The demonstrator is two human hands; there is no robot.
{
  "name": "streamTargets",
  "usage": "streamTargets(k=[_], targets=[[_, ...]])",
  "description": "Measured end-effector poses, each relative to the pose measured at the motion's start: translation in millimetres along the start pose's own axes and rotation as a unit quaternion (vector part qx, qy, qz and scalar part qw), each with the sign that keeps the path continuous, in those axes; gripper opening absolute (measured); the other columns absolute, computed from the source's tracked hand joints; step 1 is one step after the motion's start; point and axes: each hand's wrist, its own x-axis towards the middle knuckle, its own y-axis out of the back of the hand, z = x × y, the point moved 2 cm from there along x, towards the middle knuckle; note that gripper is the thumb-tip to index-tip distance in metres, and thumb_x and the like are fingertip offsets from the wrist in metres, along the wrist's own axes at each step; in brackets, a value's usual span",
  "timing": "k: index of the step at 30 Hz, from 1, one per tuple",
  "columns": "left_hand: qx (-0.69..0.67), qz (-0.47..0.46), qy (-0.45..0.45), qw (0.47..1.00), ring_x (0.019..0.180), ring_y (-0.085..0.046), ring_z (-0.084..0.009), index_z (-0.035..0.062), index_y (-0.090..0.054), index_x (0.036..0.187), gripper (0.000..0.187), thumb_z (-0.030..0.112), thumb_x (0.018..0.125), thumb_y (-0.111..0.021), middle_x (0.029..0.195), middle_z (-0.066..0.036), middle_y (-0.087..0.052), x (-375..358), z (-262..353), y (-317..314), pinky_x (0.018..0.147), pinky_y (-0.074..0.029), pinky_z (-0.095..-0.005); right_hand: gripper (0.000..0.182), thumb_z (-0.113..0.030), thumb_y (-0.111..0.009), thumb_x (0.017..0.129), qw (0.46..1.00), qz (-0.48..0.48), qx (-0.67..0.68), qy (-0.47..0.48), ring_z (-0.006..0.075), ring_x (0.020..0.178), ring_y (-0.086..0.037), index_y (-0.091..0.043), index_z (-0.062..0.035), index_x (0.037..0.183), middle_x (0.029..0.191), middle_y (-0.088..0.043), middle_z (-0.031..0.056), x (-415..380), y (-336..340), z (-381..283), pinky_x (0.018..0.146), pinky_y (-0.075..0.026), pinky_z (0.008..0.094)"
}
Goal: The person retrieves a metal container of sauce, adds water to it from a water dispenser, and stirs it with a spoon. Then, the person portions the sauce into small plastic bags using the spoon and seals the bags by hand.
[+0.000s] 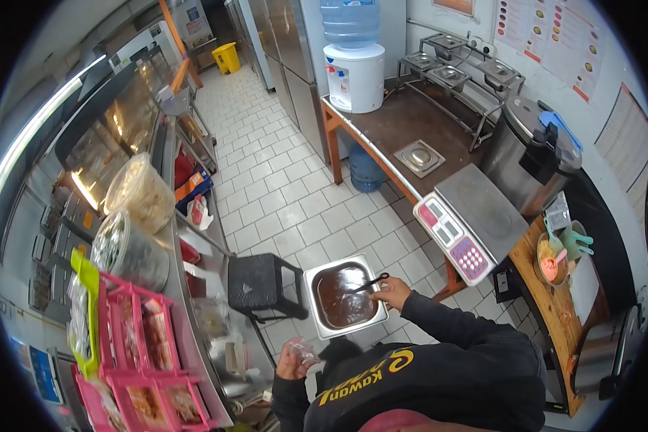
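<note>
My right hand (393,294) is closed on the dark handle of a ladle or spoon (367,284), whose lower end dips into brown sauce (344,302); the bowl of the utensil is hidden. The sauce lies in a rectangular steel pan (315,325), low in front of my body. Close to the pan's near left corner, my left hand (291,361) has its fingers around a clear plastic bag or cup (306,350), too small to tell which.
A black stool (263,284) stands left of the pan. Pink baskets (133,335) with packets and clear tubs (140,194) line the left counter. To the right are a scale (464,230), a large steel pot (529,155) and a water dispenser (354,78).
</note>
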Motion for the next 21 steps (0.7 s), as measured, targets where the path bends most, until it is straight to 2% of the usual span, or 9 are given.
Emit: streamTargets(k=[2,4,6,8,10,13,16,18,21], targets=[[-0.034,-0.034,0.009,0.999,0.092,-0.052,-0.0254,0.0067,-0.033,0.120,0.055,0.037,0.080,-0.056,0.105,-0.014,-0.049,58,4,-7,0.076,-0.047,-0.0435,0.025,-0.007,-0.060,0.072,0.988,0.028,0.148,-0.020,0.0118,0.055,-0.056,-0.050,-0.0004,0.094,0.068,-0.058,0.0052,32,19,-7,0.043,-0.045,0.0230],[-0.051,-0.060,0.025,0.997,0.088,-0.053,-0.0245,0.0074,-0.035,0.119,0.052,0.038,0.081,-0.054,0.103,-0.013,-0.049,117,16,-8,0.073,-0.047,-0.0420,0.023,-0.005,-0.058,0.072,0.986,0.045,0.163,-0.008,0.0124,0.057,-0.057,-0.050,-0.0016,0.093,0.069,-0.058,0.0052,72,38,-15,0.045,-0.047,0.0245],[-0.026,-0.064,0.058,0.996,0.086,-0.053,-0.0241,0.0071,-0.037,0.118,0.051,0.038,0.081,-0.054,0.102,-0.012,-0.050,174,35,-9,0.073,-0.047,-0.0420,0.020,-0.004,-0.058,0.073,0.972,0.087,0.208,-0.068,0.0122,0.058,-0.057,-0.050,-0.0029,0.091,0.072,-0.058,0.0053,106,53,-25,0.046,-0.048,0.0255],[-0.053,-0.100,0.062,0.992,0.086,-0.054,-0.0237,0.0051,-0.038,0.117,0.048,0.033,0.082,-0.055,0.102,-0.012,-0.050,236,63,-10,0.074,-0.047,-0.0424,0.016,-0.004,-0.058,0.073,0.965,0.102,0.232,-0.066,0.0110,0.058,-0.057,-0.049,-0.0054,0.086,0.075,-0.059,0.0053,142,65,-39,0.044,-0.047,0.0245],[0.035,-0.113,0.085,0.989,0.088,-0.053,-0.0232,0.0030,-0.037,0.118,0.049,0.028,0.081,-0.057,0.102,-0.011,-0.050,302,97,-10,0.075,-0.047,-0.0425,0.014,-0.005,-0.058,0.072,0.959,0.131,0.237,-0.081,0.0096,0.057,-0.055,-0.048,-0.0076,0.081,0.075,-0.058,0.0042,182,78,-56,0.043,-0.046,0.0229],[0.084,-0.141,0.113,0.980,0.090,-0.054,-0.0215,0.0025,-0.037,0.119,0.048,0.023,0.081,-0.058,0.099,-0.011,-0.052,401,149,-17,0.078,-0.047,-0.0430,0.013,-0.006,-0.057,0.073,0.944,0.146,0.284,-0.081,0.0090,0.057,-0.054,-0.047,-0.0089,0.080,0.072,-0.057,0.0025,240,101,-86,0.044,-0.044,0.0221],[0.146,-0.153,0.100,0.972,0.089,-0.054,-0.0205,0.0028,-0.038,0.118,0.046,0.021,0.081,-0.058,0.097,-0.010,-0.052,494,193,-33,0.079,-0.047,-0.0411,0.013,-0.006,-0.056,0.074,0.939,0.167,0.287,-0.087,0.0100,0.059,-0.056,-0.045,-0.0090,0.080,0.073,-0.057,0.0024,306,121,-98,0.044,-0.044,0.0238],[0.195,-0.174,0.081,0.962,0.088,-0.054,-0.0197,0.0033,-0.039,0.117,0.044,0.019,0.081,-0.058,0.096,-0.010,-0.052,554,216,-43,0.079,-0.048,-0.0387,0.018,-0.004,-0.060,0.070,0.928,0.178,0.322,-0.062,0.0082,0.056,-0.049,-0.043,-0.0097,0.075,0.071,-0.054,0.0021,354,135,-114,0.043,-0.043,0.0223],[0.233,-0.197,0.043,0.951,0.087,-0.055,-0.0189,0.0029,-0.039,0.117,0.042,0.019,0.082,-0.057,0.097,-0.009,-0.052,638,239,-59,0.078,-0.049,-0.0373,0.019,-0.004,-0.060,0.071,0.910,0.197,0.362,-0.046,0.0111,0.063,-0.053,-0.043,-0.0100,0.077,0.074,-0.053,0.0025,422,154,-150,0.044,-0.044,0.0235]])
